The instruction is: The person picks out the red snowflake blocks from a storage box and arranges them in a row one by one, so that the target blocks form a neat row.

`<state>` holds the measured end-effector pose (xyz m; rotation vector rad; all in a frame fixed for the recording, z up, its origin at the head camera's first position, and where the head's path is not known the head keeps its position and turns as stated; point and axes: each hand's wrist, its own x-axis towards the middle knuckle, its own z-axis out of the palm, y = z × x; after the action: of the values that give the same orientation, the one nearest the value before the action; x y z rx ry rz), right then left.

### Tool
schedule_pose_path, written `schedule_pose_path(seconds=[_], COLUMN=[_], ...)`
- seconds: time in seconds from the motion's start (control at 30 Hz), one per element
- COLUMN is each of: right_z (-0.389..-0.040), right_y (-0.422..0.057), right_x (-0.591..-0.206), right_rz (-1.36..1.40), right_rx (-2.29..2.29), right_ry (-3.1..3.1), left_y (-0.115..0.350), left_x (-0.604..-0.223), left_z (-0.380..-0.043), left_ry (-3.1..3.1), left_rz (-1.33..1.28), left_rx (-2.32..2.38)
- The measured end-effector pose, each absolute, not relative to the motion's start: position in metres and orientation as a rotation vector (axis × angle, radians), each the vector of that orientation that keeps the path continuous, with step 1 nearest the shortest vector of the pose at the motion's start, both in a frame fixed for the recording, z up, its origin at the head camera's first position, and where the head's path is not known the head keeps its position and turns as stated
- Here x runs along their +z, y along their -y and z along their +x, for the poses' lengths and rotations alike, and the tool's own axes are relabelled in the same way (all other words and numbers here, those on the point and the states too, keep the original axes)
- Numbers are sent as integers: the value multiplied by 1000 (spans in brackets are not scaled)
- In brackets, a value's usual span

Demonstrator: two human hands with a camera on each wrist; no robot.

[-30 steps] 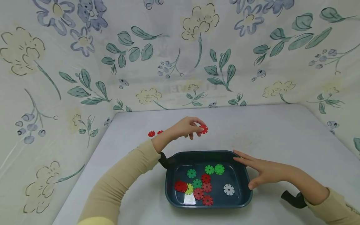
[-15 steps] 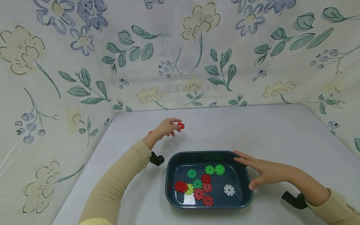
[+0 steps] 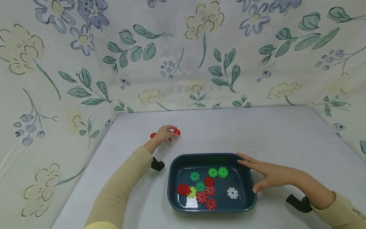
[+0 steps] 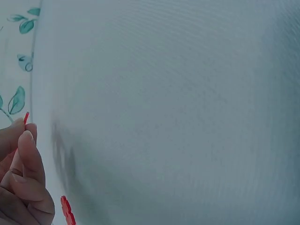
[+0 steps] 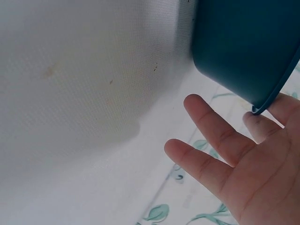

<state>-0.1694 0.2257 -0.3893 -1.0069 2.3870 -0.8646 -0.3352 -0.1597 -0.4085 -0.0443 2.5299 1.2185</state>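
My left hand (image 3: 163, 135) pinches a red notched plastic disc (image 3: 177, 132) between thumb and fingers, over the table behind the tray. The left wrist view shows this disc (image 4: 26, 116) edge-on at the fingertips. Another red disc (image 3: 152, 135) lies on the table just left of that hand; red notched pieces (image 4: 67, 210) also show below the fingers in the wrist view. My right hand (image 3: 271, 173) rests at the right side of the dark blue tray (image 3: 212, 210), fingers spread and fairly straight, touching its rim (image 5: 269, 101).
Several notched discs lie in the tray: red ones (image 3: 211, 204), green ones (image 3: 223, 172), a yellow one (image 3: 192, 192) and a white one (image 3: 233, 193). The white table (image 3: 286, 133) ends at a flowered cloth backdrop (image 3: 171, 63) behind and at both sides.
My left hand has moved left with the red disc, toward the red pieces on the table, and slightly lower at the end. The right hand and the tray have stayed put.
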Motion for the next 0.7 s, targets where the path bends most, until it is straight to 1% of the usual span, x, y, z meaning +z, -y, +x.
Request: schedule_pose_path(seconds=[0.2,0.4,0.7], right_z=[-170,-171,-170], right_y=[-227,-226,-225], right_x=[-390,-391,-390], right_rz=[-1013,-1001,-1004], right_rx=[-865,-867,-865], right_ry=[-2390,-2392,-2384], left_y=[165,170,168], left_x=[-417,-425,-427], left_z=[-335,-333,-332], left_ry=[-2611,-2734,-2796], left_rz=[-39,40,79], left_rx=[1147,979,848])
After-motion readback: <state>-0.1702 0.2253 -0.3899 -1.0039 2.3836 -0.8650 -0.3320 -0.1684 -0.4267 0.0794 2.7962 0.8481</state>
